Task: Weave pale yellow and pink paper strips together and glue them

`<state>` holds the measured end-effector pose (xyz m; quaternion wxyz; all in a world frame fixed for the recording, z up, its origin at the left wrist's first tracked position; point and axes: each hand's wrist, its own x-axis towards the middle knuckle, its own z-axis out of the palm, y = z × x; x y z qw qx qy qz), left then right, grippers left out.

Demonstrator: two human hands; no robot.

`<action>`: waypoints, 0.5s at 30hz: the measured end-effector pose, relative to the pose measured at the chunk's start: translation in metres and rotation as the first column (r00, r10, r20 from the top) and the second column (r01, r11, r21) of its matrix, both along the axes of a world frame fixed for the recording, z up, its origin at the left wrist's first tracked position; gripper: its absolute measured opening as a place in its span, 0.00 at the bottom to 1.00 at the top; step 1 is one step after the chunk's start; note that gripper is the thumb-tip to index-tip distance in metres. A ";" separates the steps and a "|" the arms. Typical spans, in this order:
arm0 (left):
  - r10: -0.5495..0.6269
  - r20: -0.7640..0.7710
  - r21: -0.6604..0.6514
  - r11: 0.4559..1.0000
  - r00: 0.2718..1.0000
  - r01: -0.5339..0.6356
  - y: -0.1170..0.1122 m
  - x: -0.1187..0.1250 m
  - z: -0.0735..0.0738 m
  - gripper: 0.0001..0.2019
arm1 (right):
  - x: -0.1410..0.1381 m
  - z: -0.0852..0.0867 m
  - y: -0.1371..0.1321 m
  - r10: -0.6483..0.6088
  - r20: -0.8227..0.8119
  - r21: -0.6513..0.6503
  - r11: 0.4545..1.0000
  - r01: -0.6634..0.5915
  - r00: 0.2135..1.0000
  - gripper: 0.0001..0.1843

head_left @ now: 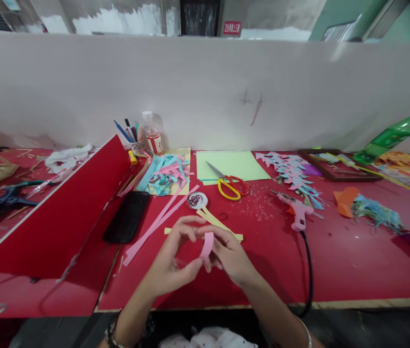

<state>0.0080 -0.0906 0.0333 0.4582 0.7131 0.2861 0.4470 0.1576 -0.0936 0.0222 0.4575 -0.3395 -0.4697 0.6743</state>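
Hands (176,261) (232,251) hold curled pink strip (207,245); red sign (232,28) reads 卫生间请上三楼

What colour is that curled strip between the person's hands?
The curled strip is pink, best seen in the head view.

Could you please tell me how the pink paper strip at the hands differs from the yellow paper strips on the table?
The pink paper strip is held up between the left hand and right hand; the yellow paper strips lie on the red table.
The pink strip is bent in a curve, while the yellow strips look nearly straight.
Both are narrow strips.
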 end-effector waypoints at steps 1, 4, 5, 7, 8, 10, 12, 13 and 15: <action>0.032 0.023 -0.033 0.999 0.999 -0.031 -0.001 0.003 -0.002 0.13 | -0.002 -0.001 0.000 -0.017 -0.007 -0.038 0.999 0.016 1.000 0.19; 0.052 -0.026 -0.135 0.989 0.998 -0.055 0.001 0.009 -0.005 0.22 | -0.008 0.001 0.000 -0.018 -0.009 -0.101 0.995 0.017 1.000 0.18; 0.030 -0.063 -0.163 0.986 0.998 -0.040 0.002 0.009 -0.005 0.21 | -0.008 0.002 0.000 -0.013 -0.012 -0.103 0.995 0.011 1.000 0.17; -0.009 -0.132 -0.192 0.981 0.991 -0.016 0.004 0.008 -0.005 0.14 | -0.008 0.004 -0.001 -0.004 -0.018 -0.096 0.995 0.002 1.000 0.17; -0.013 -0.159 -0.195 0.981 0.987 -0.018 0.005 0.008 -0.005 0.11 | -0.008 0.004 -0.002 -0.001 -0.018 -0.090 0.996 0.000 1.000 0.17; -0.003 -0.197 -0.206 0.978 0.980 -0.038 0.006 0.005 -0.006 0.10 | -0.005 0.005 -0.001 0.003 -0.006 -0.069 0.998 -0.004 1.000 0.16; -0.009 -0.220 -0.238 0.970 0.975 -0.045 0.007 0.003 -0.007 0.11 | 0.000 0.004 0.000 -0.002 0.012 -0.040 0.999 0.002 1.000 0.16; -0.024 -0.231 -0.264 0.964 0.973 -0.039 0.007 0.002 -0.007 0.11 | 0.002 0.003 0.000 -0.014 0.023 -0.027 1.000 0.014 1.000 0.15; -0.075 -0.236 -0.335 0.942 0.969 -0.009 0.007 0.001 -0.005 0.11 | 0.006 0.002 0.002 -0.053 0.051 -0.008 0.999 0.053 0.997 0.13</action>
